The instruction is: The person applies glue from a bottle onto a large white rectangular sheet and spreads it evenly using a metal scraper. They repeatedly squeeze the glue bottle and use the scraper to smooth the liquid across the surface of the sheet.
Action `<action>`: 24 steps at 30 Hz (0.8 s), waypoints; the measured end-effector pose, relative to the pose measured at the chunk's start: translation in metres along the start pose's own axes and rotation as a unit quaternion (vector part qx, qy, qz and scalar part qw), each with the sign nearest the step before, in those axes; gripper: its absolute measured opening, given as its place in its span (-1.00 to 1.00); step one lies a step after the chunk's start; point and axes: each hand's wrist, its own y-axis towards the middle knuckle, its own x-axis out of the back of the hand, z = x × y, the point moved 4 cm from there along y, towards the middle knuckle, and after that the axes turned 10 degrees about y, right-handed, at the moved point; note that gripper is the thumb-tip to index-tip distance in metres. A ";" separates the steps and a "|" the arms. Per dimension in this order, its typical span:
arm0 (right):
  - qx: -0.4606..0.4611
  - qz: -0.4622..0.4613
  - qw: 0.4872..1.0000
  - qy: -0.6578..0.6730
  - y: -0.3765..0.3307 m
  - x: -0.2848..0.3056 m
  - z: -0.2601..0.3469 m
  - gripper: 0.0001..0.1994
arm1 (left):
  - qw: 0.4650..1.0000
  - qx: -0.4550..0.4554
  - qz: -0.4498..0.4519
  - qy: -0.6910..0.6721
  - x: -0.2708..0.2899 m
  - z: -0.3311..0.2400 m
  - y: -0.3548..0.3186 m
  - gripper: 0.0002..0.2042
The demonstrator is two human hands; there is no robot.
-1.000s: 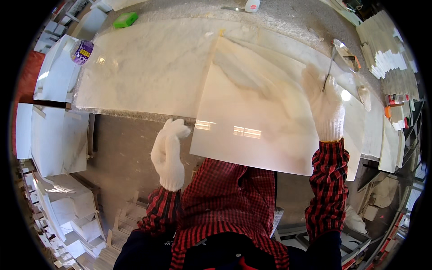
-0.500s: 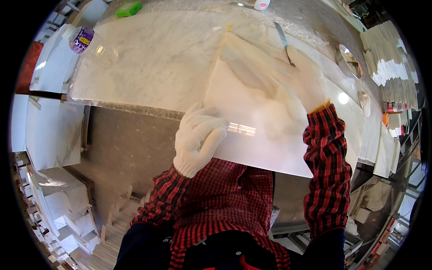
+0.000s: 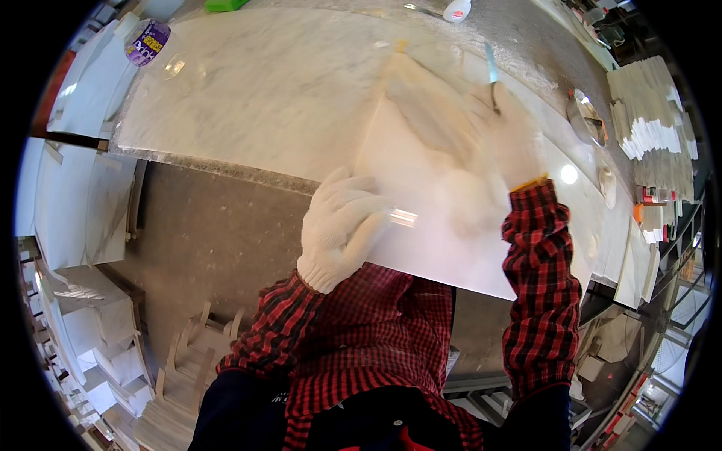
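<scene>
My left hand (image 3: pixel 340 230), in a white knitted glove, is closed on the near left edge of a glossy white stone slab (image 3: pixel 432 259) with beige veining. This slab lies on a larger pale marble slab (image 3: pixel 248 83). Over the right side of the glossy slab, my gloved right hand (image 3: pixel 513 139) is closed around a putty knife, smeared by motion. Its thin bluish blade (image 3: pixel 492 62) points away from me, and its handle is hidden in the hand. A dab of yellow paste (image 3: pixel 401 46) sits at the slab's far corner.
A purple-labelled bottle (image 3: pixel 147 41) stands far left, with a green box (image 3: pixel 226 4) and a white bottle (image 3: pixel 456 10) at the back. On the right are a metal bowl (image 3: pixel 587 119) and stacked stone strips (image 3: pixel 653 113). More slabs (image 3: pixel 71 203) stand at left.
My right hand and the putty knife have shifted slightly over the slab, and the blade stands more upright. My left hand keeps its hold on the edge. The whole view has shifted a little.
</scene>
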 end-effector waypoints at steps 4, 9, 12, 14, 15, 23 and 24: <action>-0.140 0.110 0.848 0.499 -0.018 -0.066 0.006 -0.74 | 1.000 0.010 0.001 -0.024 0.000 0.000 0.002 -0.89; -0.080 0.056 0.846 0.524 -0.003 -0.043 0.020 -0.75 | 1.000 0.015 -0.002 0.013 -0.001 0.002 -0.003 -0.87; -0.074 -0.026 0.869 0.488 0.004 -0.029 0.012 -0.77 | 1.000 0.016 0.006 0.008 -0.001 0.004 -0.004 -0.87; 0.057 -0.050 0.967 0.245 0.003 -0.025 0.017 -0.79 | 1.000 0.015 0.005 0.002 -0.001 0.005 -0.005 -0.87; 0.183 -0.042 0.982 0.004 -0.001 -0.028 0.018 -0.80 | 1.000 0.018 0.007 0.004 0.000 0.005 -0.005 -0.87; 0.261 0.180 0.926 -0.205 -0.044 -0.145 0.016 -0.52 | 0.999 0.030 0.026 0.006 -0.005 0.008 -0.007 -0.85; 0.113 0.189 0.975 0.016 -0.049 -0.160 0.022 -0.54 | 0.999 0.037 0.027 0.004 -0.003 0.008 -0.009 -0.86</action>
